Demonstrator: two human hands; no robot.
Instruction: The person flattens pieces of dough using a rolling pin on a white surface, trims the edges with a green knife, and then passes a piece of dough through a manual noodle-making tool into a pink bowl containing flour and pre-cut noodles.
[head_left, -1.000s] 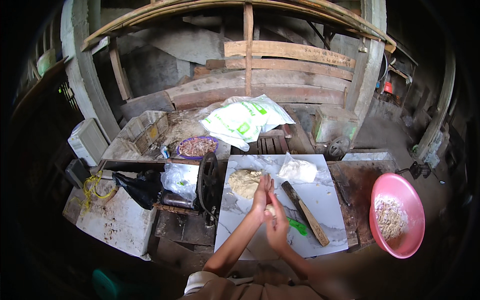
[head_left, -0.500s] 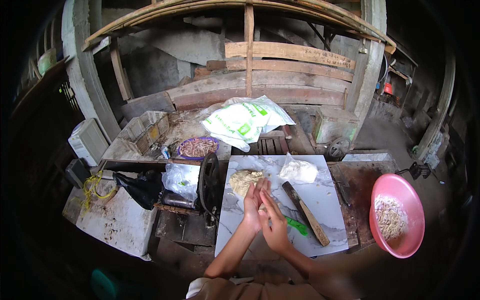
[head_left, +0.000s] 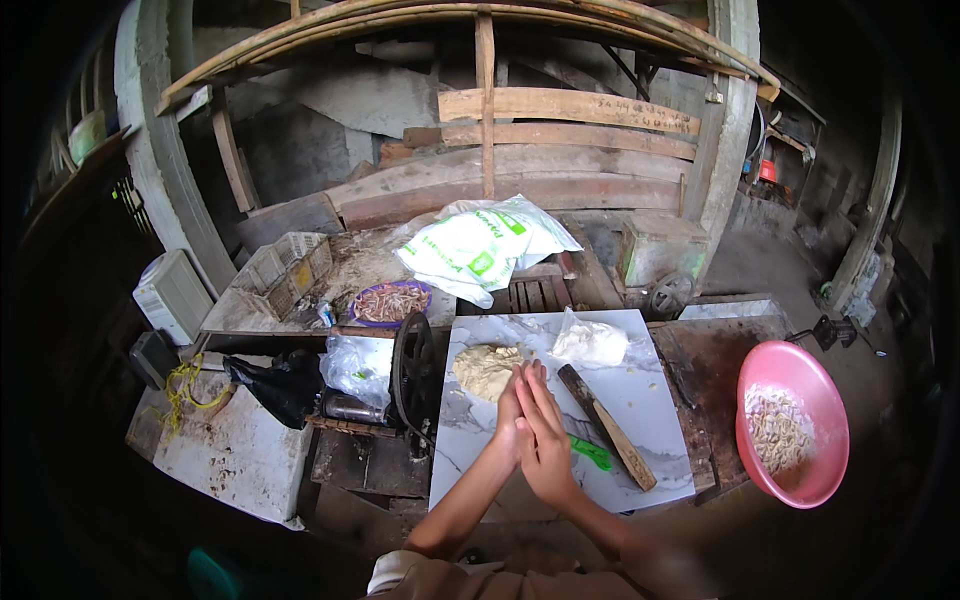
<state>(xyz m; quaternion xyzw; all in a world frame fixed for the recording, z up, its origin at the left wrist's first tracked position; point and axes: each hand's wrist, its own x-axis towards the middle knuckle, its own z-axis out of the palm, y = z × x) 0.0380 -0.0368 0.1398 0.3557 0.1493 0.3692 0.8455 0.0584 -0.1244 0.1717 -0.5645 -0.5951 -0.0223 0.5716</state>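
Wooden bench: a broad, white square slab with grey marble veining (head_left: pixel 655 420) lies near centre. Beyond it, a white plastic sack with green print (head_left: pixel 490 240) slumps on the far side. Far left, a greyish slatted plastic crate (head_left: pixel 285 275). Right of the slab, well apart, a round pink plastic basin (head_left: pixel 800 370) holds pale, floury strips. Just left of the slab, a dark metal machine with a black spoked wheel (head_left: pixel 412 370); a crumpled clear plastic bag (head_left: pixel 358 372) rests over its top. Far side of the machine, a shallow purple-rimmed tray (head_left: pixel 390 322) holds reddish strips.

Left hand (head_left: pixel 508 415) and right hand (head_left: pixel 543 440) meet palm to palm over the slab's near half. Fingers straight and close together, tips pointing far; cannot tell whether anything sits between the palms.

Flattened pale-yellow dough lump (head_left: pixel 482 370) lies on the slab's far left, just beyond the fingertips; contact unclear. Two-toned wooden bar (head_left: pixel 608 428) slants along the right. Clear bag of white powder (head_left: pixel 592 342), far right. Smallest: a bright green handle-like piece (head_left: pixel 592 453), right of the right hand, beside the bar.
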